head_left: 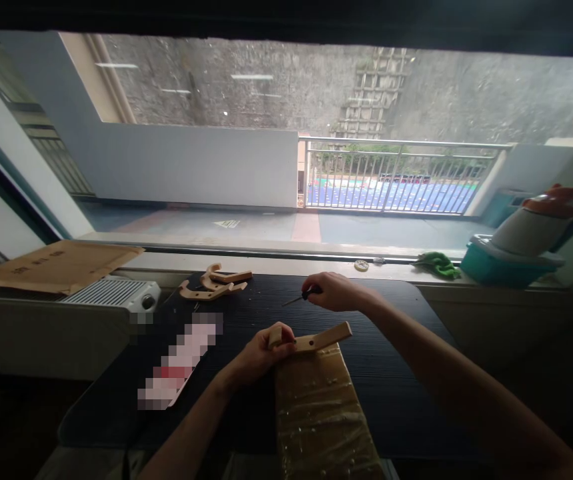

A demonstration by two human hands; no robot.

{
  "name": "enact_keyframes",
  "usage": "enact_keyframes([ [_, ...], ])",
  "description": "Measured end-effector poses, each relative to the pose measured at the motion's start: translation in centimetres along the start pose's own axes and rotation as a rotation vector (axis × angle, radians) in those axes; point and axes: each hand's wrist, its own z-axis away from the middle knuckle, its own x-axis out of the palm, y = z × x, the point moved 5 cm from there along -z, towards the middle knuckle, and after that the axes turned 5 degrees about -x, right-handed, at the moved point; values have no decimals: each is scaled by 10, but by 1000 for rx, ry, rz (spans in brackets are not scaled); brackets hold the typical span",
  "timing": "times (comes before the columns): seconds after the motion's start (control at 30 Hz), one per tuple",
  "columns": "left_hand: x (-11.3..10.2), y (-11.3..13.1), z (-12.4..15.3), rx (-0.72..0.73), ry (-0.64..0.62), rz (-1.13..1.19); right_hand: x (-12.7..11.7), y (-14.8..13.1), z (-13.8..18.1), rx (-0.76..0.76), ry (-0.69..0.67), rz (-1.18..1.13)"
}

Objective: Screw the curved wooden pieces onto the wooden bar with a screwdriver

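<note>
My left hand (260, 352) is closed on a pale wooden hook (330, 335) with dark screw holes, gripping it near its curled end. The hook lies across the far end of a long cardboard box (319, 417) wrapped in clear tape. Above and beyond the hook, my right hand (337, 291) holds a screwdriver (294, 301) by its dark handle, its thin shaft pointing left, apart from the hook. More wooden hooks (206, 293) lie in a small pile at the far left of the dark table.
A pixelated pinkish strip (179, 370) lies on the dark table (236, 307), left of my left arm. Along the windowsill are a tape roll (361, 265), a green cloth (436, 265) and a teal container (506, 263). A brown envelope (56, 265) rests on a white heater (111, 298).
</note>
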Motion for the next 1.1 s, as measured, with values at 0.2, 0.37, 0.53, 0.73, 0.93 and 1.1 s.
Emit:
enact_keyframes([
  [0.2, 1, 3, 2, 6, -11, 30, 8, 21, 27, 86, 102, -53],
  [0.37, 1, 3, 4, 2, 22, 17, 0, 16, 52, 56, 110, -46],
  [0.53, 0, 0, 4, 8, 52, 3, -14, -20, 60, -85, 18, 14],
  [0.73, 2, 4, 7, 25, 64, 1, -11, -53, 48, -188, -94, 276],
  [0.93, 1, 1, 6, 38, 62, -5, -7, -58, 40, -205, -123, 322],
  [1.1, 1, -2, 5, 32, 56, 10, -3, -56, 36, -214, -141, 362],
])
